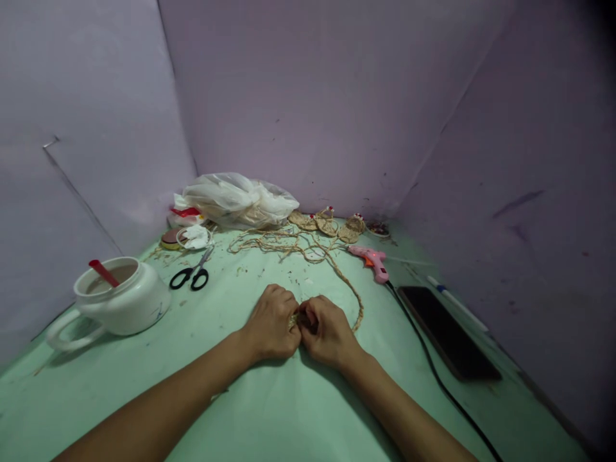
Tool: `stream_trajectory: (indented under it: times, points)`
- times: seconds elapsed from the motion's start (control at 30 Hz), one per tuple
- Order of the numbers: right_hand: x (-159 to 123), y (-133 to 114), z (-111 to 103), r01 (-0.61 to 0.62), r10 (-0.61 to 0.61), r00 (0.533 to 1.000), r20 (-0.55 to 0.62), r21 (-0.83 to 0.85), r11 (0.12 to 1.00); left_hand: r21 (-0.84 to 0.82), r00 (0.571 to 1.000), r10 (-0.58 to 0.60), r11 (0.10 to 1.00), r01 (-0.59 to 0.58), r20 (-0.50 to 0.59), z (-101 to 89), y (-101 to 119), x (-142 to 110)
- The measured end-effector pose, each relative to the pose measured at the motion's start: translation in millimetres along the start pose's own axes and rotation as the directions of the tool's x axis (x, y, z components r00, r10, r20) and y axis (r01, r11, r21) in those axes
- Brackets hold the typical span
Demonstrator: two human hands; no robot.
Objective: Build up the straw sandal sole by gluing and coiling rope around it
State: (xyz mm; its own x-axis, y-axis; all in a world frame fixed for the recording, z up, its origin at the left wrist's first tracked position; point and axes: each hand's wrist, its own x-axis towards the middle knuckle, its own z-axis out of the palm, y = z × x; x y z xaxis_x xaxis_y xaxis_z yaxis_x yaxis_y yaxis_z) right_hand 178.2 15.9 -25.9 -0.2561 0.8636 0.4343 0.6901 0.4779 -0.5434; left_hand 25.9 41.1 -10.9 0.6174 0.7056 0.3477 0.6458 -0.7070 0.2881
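Note:
My left hand (274, 324) and my right hand (330, 332) meet at the middle of the table, both with fingers closed. A small bit of straw-coloured braided cord (359, 305) shows between them, mostly hidden by the fingers. From beside my right hand the cord curves up and away to a loose tangle of straw strands (274, 242) at the back. Behind that tangle lie small woven straw pieces (351, 229), some with red and white beads on top.
To the left stand a white mug (128, 305) with a red stick and black-handled scissors (195, 273). A plastic bag (240, 199) rests against the back wall. On the right are a pink glue gun (373, 260) with a black cable, a phone (447, 332) and a pen (457, 301).

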Motion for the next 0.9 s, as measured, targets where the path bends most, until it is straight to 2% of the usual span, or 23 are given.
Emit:
stream_trajectory:
  times: [0.17, 0.27, 0.37, 0.43, 0.5, 0.6, 0.67, 0.73, 0.9]
  points:
    - [-2, 0, -2, 0.012, -0.012, 0.999, 0.036, 0.003, 1.000, 0.010, 0.999, -0.038, 0.999, 0.038, 0.026, -1.8, 3, -1]
    - [-6, 5, -17, 0.069, -0.073, 0.994, 0.077, 0.044, 0.997, -0.027, 0.994, -0.089, 0.995, 0.091, 0.061, -6.1, 3, -3]
    - [-10, 14, -39, 0.097, -0.103, 0.993, 0.059, 0.098, 0.990, -0.083, 0.989, -0.101, 0.990, 0.110, 0.111, -11.2, 0, -5]
    - [-11, 19, -54, 0.034, -0.034, 0.999, -0.012, 0.089, 0.995, -0.124, 0.985, -0.113, 0.984, 0.129, 0.130, -14.0, -2, -7]
    - [-10, 21, -67, -0.061, 0.067, 0.987, -0.146, 0.046, 0.997, -0.155, 0.984, -0.148, 0.974, 0.163, 0.103, -15.8, -3, -8]
    - [-8, 22, -80, -0.209, 0.201, 0.916, -0.347, 0.014, 0.978, -0.147, 0.986, -0.165, 0.976, 0.162, -0.013, -16.1, -3, -9]
    - [-7, 23, -83, -0.276, 0.260, 0.871, -0.416, 0.023, 0.961, -0.117, 0.988, -0.145, 0.984, 0.137, -0.059, -14.8, -3, -10]
    - [-7, 25, -84, -0.298, 0.280, 0.859, -0.429, 0.028, 0.954, -0.084, 0.990, -0.130, 0.989, 0.125, -0.052, -12.8, -1, -10]
    - [-10, 30, -81, -0.325, 0.310, 0.888, -0.341, 0.013, 0.946, 0.001, 0.993, -0.120, 0.993, 0.120, 0.021, -8.6, 4, -6]
